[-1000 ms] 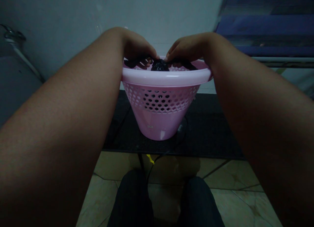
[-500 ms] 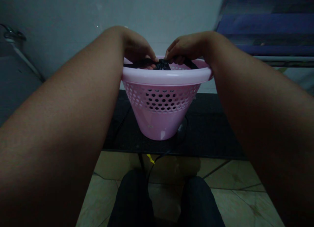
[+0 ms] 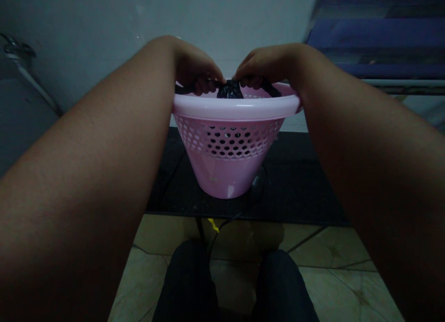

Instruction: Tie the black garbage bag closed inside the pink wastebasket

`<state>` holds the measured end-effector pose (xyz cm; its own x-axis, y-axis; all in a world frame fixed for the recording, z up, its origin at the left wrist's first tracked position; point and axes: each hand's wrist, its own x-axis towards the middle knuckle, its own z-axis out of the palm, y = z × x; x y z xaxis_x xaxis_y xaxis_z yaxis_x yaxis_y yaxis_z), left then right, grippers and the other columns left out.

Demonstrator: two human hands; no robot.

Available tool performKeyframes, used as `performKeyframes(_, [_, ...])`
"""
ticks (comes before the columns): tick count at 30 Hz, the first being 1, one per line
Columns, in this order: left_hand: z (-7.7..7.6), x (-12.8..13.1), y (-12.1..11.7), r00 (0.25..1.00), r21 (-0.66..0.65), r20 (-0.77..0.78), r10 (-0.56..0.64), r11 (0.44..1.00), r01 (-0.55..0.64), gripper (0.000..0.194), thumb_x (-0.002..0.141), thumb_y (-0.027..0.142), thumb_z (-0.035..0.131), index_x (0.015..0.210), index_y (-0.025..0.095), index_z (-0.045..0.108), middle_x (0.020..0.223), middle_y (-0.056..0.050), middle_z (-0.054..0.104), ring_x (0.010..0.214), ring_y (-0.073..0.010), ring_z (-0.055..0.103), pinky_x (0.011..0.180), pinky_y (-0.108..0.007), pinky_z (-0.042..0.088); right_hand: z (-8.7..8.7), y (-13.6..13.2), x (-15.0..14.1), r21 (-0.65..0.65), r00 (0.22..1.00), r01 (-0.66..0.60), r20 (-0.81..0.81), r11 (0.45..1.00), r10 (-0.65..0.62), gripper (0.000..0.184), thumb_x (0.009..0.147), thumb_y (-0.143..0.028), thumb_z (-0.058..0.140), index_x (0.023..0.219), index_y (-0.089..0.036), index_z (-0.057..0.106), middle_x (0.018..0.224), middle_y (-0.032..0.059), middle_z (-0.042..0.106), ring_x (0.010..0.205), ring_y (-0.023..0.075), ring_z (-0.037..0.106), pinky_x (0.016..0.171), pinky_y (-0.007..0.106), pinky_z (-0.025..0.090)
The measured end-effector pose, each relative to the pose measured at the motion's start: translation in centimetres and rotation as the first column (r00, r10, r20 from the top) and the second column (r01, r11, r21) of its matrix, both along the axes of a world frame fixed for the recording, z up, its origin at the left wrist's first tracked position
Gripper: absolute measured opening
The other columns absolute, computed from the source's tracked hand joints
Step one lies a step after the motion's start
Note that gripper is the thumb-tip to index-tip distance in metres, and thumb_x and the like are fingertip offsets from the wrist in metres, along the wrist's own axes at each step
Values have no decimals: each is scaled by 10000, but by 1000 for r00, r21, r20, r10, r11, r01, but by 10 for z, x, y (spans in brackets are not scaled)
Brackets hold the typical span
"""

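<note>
A pink plastic basket [image 3: 236,110] with a band of hexagonal holes stands upright on a black table. Inside its mouth, a black plastic bag [image 3: 230,90] bunches up at the middle, and dark shows through the holes. My left hand [image 3: 201,74] is closed on one twisted end of the bag, with the thumb pressed near the bunched part. Closed on the opposite end, my right hand [image 3: 259,69] sits just to the right of the bunch. Both forearms pass over the basket's sides. The basket's inside is mostly hidden.
The black table [image 3: 295,183] carries a dark computer mouse [image 3: 257,185] with its cable beside the basket. A yellow tag [image 3: 213,225] hangs on a cord at the front edge. Behind is a pale wall [image 3: 225,25]; blue slats [image 3: 378,44] stand at right.
My left fingers have curled more tightly round the bag's end. The bunched middle of the bag has risen slightly. The basket has stayed where it was.
</note>
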<state>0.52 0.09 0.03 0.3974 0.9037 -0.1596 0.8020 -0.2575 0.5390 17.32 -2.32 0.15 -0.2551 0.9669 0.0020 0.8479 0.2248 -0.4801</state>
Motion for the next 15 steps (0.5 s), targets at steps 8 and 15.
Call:
performKeyframes(8, [1, -2, 18, 996, -1, 87, -32, 999, 32, 225, 834, 350, 560, 789, 136, 510, 705, -18, 397, 557, -87, 411, 507, -183, 281, 3, 7, 6, 135, 991, 77, 101, 988, -91, 238, 864, -326, 545, 838, -90, 552, 711, 32, 476, 539, 77, 415, 512, 198, 327])
performKeyframes(15, [2, -2, 13, 998, 57, 66, 10, 998, -14, 269, 833, 386, 568, 818, 120, 530, 754, -37, 451, 658, -118, 477, 539, -194, 325, 4, 7, 6, 140, 989, 99, 98, 985, -113, 264, 857, -351, 551, 841, -87, 553, 726, 45, 484, 563, 85, 425, 537, 208, 338])
